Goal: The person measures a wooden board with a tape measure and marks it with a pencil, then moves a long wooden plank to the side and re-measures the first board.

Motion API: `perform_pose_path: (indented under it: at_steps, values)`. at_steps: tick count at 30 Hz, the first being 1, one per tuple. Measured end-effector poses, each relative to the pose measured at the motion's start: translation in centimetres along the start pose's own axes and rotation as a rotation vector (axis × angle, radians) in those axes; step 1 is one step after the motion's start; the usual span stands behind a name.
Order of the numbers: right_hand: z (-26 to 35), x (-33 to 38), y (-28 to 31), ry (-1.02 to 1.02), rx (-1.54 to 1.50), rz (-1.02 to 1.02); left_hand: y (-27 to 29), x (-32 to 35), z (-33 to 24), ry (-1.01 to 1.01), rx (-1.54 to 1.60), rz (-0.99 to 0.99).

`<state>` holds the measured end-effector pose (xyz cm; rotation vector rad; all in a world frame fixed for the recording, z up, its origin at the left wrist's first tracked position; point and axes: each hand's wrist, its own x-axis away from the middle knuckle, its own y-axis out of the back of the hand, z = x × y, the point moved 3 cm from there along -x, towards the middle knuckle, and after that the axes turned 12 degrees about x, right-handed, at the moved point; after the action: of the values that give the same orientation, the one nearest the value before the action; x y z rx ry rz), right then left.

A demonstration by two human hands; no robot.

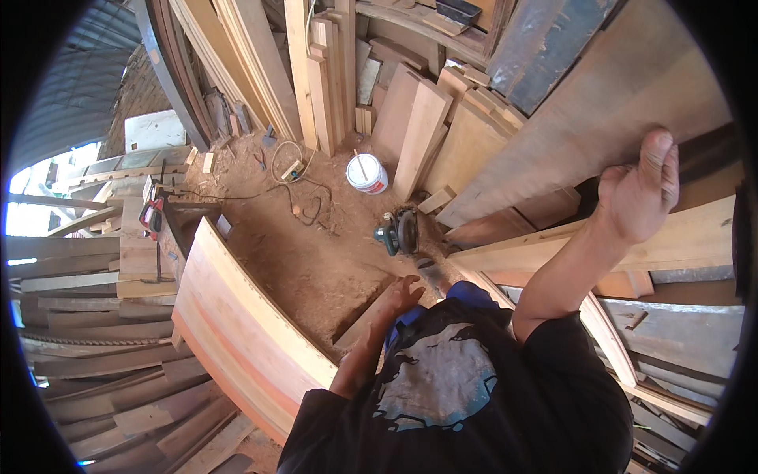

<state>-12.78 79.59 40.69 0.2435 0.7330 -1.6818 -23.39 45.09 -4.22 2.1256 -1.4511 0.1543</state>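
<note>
My right hand [641, 189] is raised at the right, at the lower edge of a wide, tall board [584, 118] that leans there. Its thumb lies along the board's face and the fingers curl round the edge. My left hand [407, 295] hangs low beside my blue shorts, fingers apart and holding nothing. Under it a short plank [371, 316] lies on the sawdust-covered floor. Just ahead of my feet stands a green circular saw [397, 232] with a dark round guard.
To the left, a large workpiece of pale and reddish boards [237, 316] slants across. A white bucket [366, 174] stands ahead, near a looped cord [292, 162]. Leaning timber [418, 126] lines the back and right; stacked planks [103, 347] fill the left.
</note>
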Motion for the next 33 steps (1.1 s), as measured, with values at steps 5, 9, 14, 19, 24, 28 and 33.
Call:
perform_pose_path:
  at_steps: [5,9,14,19,24,28,33]
  values:
    - [1.7,0.2,-0.4,-0.169,-0.009,0.091,-0.1,0.4,0.9,0.04,0.037,-0.006]
    - [0.6,-0.2,-1.4,-0.021,-0.052,0.094,0.1,-0.9,1.6,-0.007,-0.055,-0.033]
    - [-0.2,0.8,-1.1,-0.056,0.021,0.056,0.6,-1.7,2.1,0.047,-0.006,-0.065]
    - [0.4,0.5,-0.9,-0.147,0.078,0.034,0.9,-0.7,3.6,0.065,0.024,-0.046]
    - [0.8,0.1,-0.8,-0.147,0.028,0.044,0.4,0.2,5.4,-0.044,-0.089,-0.058]
    - [1.2,0.2,-0.7,-0.174,0.015,0.055,0.5,0.5,4.4,0.006,-0.1,-0.09]
    - [0.1,-0.1,0.4,-0.078,0.114,0.026,0.6,0.1,3.5,0.02,-0.094,-0.051]
